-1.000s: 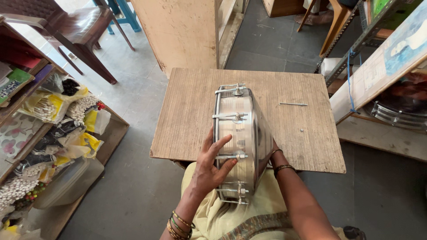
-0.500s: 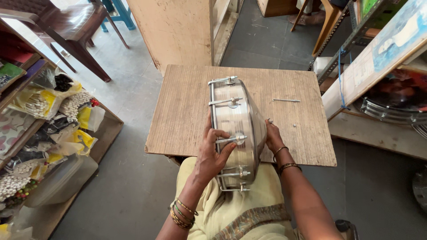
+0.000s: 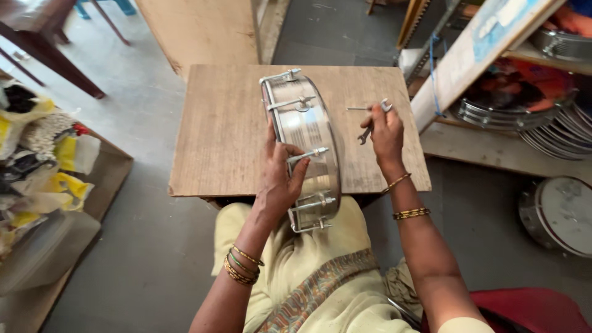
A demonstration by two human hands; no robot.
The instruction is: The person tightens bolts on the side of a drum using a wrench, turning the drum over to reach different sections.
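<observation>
Lower centre of frame: my left hand (image 3: 280,179) grips the metal drum shell (image 3: 305,145), fingers (image 3: 271,132) wrapped over its left rim, thumb on the steel side near a tension rod (image 3: 306,155). The shell stands on edge, its near end over my lap, its far end on the wooden board (image 3: 228,129) I'm using as a table. More tension rods and lugs are spaced along the shell's side.

Right of the shell: my right hand (image 3: 385,132) is down on the table, fingers closed on a small spanner (image 3: 366,133). A thin metal rod (image 3: 357,109) lies just beyond the fingertips; can't tell if it's touching them. Bangles on both wrists.

Left edge: shelf with yellow and white packets (image 3: 43,154). Right edge: a finished drum (image 3: 558,213) on the floor, with stacked metal hoops (image 3: 530,117) on a low shelf above it in frame. Top: a leaning plywood sheet (image 3: 203,28) and dark chair legs (image 3: 49,58).
</observation>
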